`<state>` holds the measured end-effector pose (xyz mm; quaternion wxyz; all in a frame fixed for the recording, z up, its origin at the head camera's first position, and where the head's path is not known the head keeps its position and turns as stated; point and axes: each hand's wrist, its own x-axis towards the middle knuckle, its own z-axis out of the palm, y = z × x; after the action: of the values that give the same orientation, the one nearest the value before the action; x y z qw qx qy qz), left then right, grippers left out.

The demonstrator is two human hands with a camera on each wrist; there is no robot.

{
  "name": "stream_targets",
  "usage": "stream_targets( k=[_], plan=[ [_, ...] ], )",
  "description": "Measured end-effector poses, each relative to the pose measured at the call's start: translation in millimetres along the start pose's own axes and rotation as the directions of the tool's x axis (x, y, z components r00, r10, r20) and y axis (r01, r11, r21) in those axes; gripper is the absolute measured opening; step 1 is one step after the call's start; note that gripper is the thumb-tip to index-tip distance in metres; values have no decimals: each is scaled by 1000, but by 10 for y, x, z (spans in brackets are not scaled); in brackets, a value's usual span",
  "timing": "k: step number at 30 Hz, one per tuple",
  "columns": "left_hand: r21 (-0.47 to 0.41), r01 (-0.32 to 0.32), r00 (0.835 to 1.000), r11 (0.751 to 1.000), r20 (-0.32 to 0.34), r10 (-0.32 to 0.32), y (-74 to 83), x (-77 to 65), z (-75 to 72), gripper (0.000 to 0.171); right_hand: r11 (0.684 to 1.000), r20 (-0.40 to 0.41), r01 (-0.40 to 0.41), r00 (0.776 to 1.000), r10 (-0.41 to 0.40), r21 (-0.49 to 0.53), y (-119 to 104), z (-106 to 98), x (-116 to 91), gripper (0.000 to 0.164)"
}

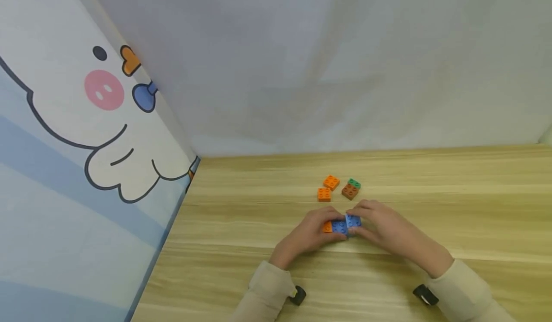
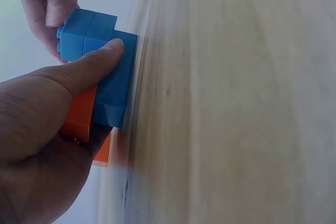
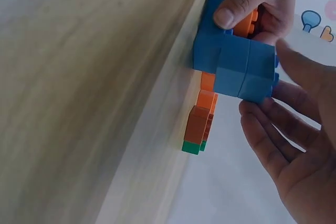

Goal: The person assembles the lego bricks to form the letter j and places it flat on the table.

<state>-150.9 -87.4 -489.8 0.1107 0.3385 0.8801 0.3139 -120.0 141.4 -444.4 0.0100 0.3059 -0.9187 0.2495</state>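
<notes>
My left hand [image 1: 314,230] grips a small assembly of toy building bricks low over the wooden table, its thumb pressed along the near side. A long blue brick [image 2: 118,85] forms the base. An orange brick [image 2: 81,114] sits on its left end, partly covered by the left hand. At the right end, two blue bricks [image 3: 245,69] are stacked on the base, studs up. My right hand [image 1: 385,226] has its thumb and fingers around the top blue brick [image 1: 353,220], fingertips right at its edges.
Beyond the hands lie two separate orange bricks [image 1: 331,182] and a brown brick [image 1: 350,191] beside a green brick [image 1: 354,183]. A pale wall [image 1: 327,73] closes off the table's back edge. A cartoon-printed panel [image 1: 56,120] stands along the left.
</notes>
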Motion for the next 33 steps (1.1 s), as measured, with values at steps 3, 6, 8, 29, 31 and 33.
stream_targets(
  k=[3,6,8,29,31,33],
  plan=[
    [-3,1,1000,1000,-3,-1,2,13,-3,42,999,-11,-25,1000,25,23,47,-51,37,34],
    [-6,10,1000,1000,1,-10,5,23,-12,42,999,-50,-35,998,36,25,110,-112,104,32],
    [-5,18,1000,1000,7,-18,8,29,-19,43,999,-76,-41,996,42,18,160,-146,158,28],
    [4,41,999,999,26,-41,21,41,-28,44,988,-55,-151,987,150,-16,504,33,539,21],
    [8,34,999,999,23,-34,19,37,-29,44,986,-55,-164,985,163,-11,507,58,573,23],
    [17,28,999,999,22,-28,20,36,-31,44,984,-53,-176,983,175,-14,505,76,609,24]
  ],
)
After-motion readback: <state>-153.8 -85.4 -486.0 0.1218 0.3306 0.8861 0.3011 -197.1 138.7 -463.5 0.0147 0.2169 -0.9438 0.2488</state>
